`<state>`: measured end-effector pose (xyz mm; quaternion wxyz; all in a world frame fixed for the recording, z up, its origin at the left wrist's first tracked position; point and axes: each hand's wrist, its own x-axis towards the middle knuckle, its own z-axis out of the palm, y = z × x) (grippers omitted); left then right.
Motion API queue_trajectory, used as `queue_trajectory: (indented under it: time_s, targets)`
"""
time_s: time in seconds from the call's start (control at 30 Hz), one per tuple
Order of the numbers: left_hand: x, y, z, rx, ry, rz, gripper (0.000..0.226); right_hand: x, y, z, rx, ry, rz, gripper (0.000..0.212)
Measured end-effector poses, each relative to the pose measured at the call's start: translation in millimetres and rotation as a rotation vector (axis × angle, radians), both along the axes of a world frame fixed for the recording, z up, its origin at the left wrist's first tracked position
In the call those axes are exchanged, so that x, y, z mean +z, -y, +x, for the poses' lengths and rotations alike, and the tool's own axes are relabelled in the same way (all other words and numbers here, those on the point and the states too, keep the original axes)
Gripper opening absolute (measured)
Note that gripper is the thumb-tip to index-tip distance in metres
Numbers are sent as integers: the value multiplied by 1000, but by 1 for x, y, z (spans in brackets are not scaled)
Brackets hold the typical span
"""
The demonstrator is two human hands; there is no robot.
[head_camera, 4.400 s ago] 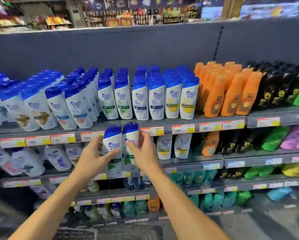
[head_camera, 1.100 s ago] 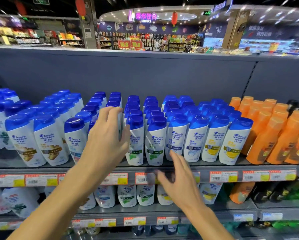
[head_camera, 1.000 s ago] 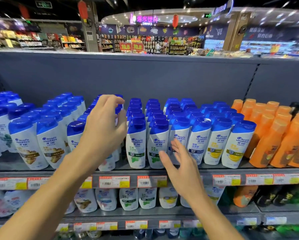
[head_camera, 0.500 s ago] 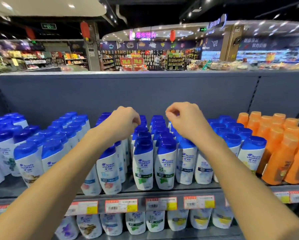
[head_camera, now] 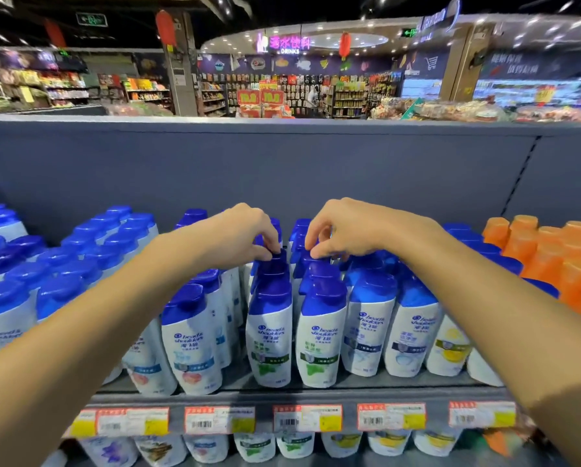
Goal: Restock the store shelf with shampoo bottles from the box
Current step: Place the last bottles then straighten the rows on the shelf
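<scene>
Placement step in hand, on the judgement of these arms alone: both reaching over the front rows of white plastic shampoo bottles with blue flip caps (head_camera: 270, 332) on the grey metal top shelf (head_camera: 282, 397), working two neighbouring columns with green-printed labels. Left hand (head_camera: 245, 235) held palm down, fingertips (head_camera: 275, 249) curled and pinching the blue cap of a bottle standing behind the front one of the left green-label column (head_camera: 275, 261). Right hand (head_camera: 343, 230) likewise palm down, fingertips (head_camera: 316, 252) curled onto the cap of a bottle in the adjoining right column (head_camera: 319, 264); grasping rather than merely touching, as far as the curl shows, though the bottle bodies under both hands hidden by the bottles in front. Both held bottles upright, set deep in their columns, touching neighbours fore and aft. Front bottles of both columns (head_camera: 321, 335) upright just behind the shelf lip, above the strip of red-and-yellow price tags (head_camera: 307, 417). No box anywhere in view, so remaining stock impossible to tell. Orange plastic bottles (head_camera: 551, 257) packed at far right, well apart from the work. Next move, likely: easing both bottles fully down and back into line, then letting go and lifting the hands straight up. Called for: a clean vertical withdrawal, wrists kept clear of the tall front caps, since a brush forward could topple the front row off the lip.
</scene>
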<state>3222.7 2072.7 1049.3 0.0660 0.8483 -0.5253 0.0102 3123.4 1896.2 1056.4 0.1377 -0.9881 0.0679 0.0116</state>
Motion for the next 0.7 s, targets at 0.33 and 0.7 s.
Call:
queue_trajectory:
  time_s: [0.33,0.7]
  targets:
    - [-8,-5,13,-15,-84,-56,7,-4,16,4,100,-4,54,11]
    - [-11,-4,11,-30,-78,-118,7,-2,19,6,136,-21,43,11]
